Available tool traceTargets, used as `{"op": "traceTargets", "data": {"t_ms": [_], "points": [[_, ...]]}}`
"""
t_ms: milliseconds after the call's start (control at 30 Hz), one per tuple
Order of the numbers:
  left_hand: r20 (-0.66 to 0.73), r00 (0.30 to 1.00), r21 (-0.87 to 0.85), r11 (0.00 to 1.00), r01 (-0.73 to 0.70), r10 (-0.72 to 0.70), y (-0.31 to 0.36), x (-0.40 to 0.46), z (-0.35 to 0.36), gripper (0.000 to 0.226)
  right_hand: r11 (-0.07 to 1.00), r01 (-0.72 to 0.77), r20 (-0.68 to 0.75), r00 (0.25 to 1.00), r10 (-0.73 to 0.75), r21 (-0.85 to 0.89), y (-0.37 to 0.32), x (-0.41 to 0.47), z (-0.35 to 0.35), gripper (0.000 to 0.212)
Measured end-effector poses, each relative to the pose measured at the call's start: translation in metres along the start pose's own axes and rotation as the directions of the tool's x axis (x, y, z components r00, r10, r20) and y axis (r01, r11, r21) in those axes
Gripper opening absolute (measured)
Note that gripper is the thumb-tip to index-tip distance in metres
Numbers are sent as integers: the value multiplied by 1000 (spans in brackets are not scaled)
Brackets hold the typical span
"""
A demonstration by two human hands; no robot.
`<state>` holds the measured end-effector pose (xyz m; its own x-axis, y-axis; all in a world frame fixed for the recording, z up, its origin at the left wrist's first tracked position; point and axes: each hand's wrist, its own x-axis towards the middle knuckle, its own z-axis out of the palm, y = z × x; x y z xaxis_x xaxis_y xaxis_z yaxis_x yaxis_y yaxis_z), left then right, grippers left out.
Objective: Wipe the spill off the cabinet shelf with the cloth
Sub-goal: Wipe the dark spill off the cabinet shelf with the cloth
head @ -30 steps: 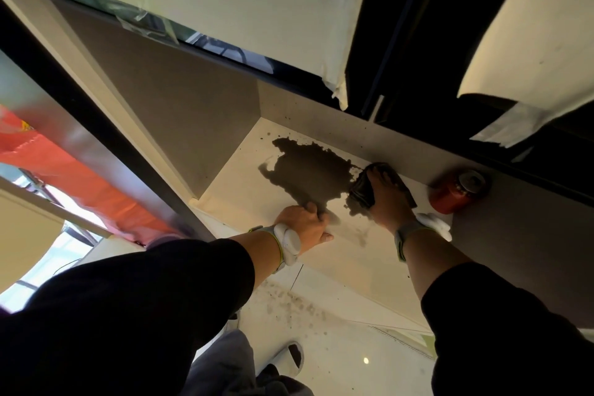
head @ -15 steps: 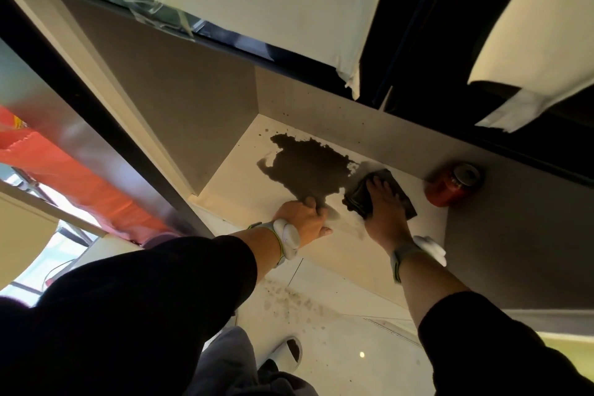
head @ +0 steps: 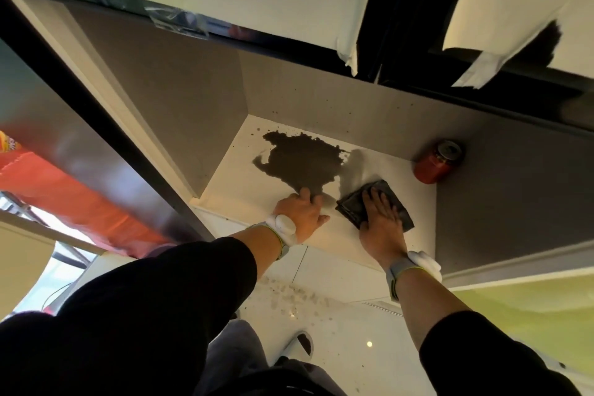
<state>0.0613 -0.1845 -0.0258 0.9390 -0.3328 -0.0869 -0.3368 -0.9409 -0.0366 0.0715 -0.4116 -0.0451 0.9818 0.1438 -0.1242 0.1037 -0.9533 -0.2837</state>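
A dark brown spill covers the back left part of the white cabinet shelf. A wet grey smear runs from its right edge toward the cloth. The dark folded cloth lies on the shelf to the right of the spill. My right hand presses flat on the cloth with straight fingers. My left hand rests on the shelf near its front edge, fingertips touching the spill's lower tip; its fingers look loosely bent and hold nothing.
A red can lies on its side at the shelf's back right corner. Grey cabinet walls close in the left, back and right. Brown drips speckle the white floor below the shelf edge.
My right hand has drawn the cloth toward the front edge, away from the spill's right side, leaving a wiped grey streak. My left hand has stayed in place.
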Motion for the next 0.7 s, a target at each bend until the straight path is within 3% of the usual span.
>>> {"op": "traceTargets", "data": {"t_ms": [167, 300, 400, 533, 700], "points": [[22, 991, -104, 986, -128, 131, -23, -3, 1, 46, 996, -90, -39, 995, 91, 25, -27, -9, 7, 70], [15, 994, -234, 967, -103, 110, -42, -9, -7, 33, 992, -119, -56, 991, 121, 37, -54, -22, 18, 69], [-54, 993, -99, 989, -108, 103, -67, -17, -12, 31, 987, -155, -49, 986, 157, 46, -75, -27, 24, 69], [-30, 998, 50, 998, -49, 50, -109, -27, -9, 36, 975, -213, -67, 974, 217, 61, -103, -30, 34, 70], [-22, 999, 98, 994, -47, 50, -140, -33, 1, 47, 957, -282, -49, 957, 286, 73, -132, -24, 43, 70]]}}
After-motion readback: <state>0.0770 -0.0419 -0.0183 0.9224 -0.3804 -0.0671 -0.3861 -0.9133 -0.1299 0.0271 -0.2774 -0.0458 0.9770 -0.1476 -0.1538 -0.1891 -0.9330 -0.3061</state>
